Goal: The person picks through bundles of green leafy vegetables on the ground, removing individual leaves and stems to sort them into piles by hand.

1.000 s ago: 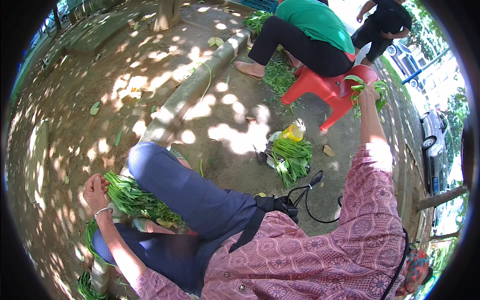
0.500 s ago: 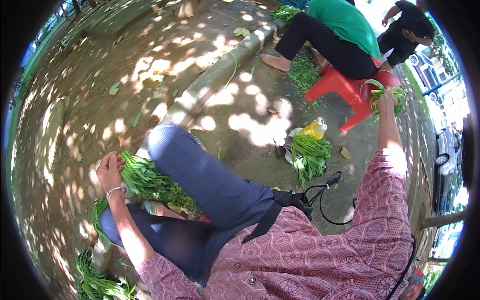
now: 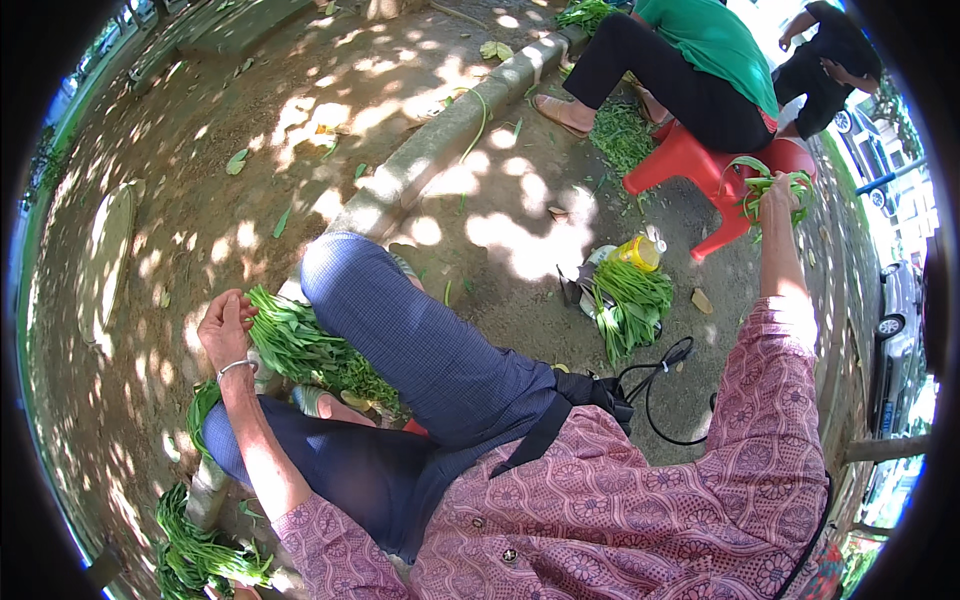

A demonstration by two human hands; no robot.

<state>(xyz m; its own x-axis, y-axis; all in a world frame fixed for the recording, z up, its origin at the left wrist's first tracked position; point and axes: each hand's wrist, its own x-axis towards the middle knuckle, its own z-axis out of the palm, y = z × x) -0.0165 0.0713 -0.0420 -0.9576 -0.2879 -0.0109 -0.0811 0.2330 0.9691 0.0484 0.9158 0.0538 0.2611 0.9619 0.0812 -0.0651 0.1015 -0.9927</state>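
My right hand (image 3: 778, 208), stretched out to the far right, is closed round a small bunch of leafy green stems (image 3: 752, 200). It hangs beside a red plastic stool (image 3: 700, 172). Over to the left, my left hand (image 3: 225, 328) has its fingers curled together in a pinch; whether anything is between them I cannot make out. Just right of that hand lies a pile of leafy greens (image 3: 290, 335), partly behind my raised knee. Another bundle of greens (image 3: 638, 300) lies on the ground ahead, next to a yellow plastic bottle (image 3: 640, 252).
A person in a green shirt (image 3: 715, 55) sits on the red stool, with a person in black (image 3: 835, 65) beyond. A concrete kerb (image 3: 410, 160) crosses the ground. A black cable (image 3: 650, 405) loops near my waist. More greens (image 3: 195, 550) lie at lower left.
The view has shifted slightly, so the ground and stool sit a little further right. My right hand keeps hold of the stems. The person in black leans lower.
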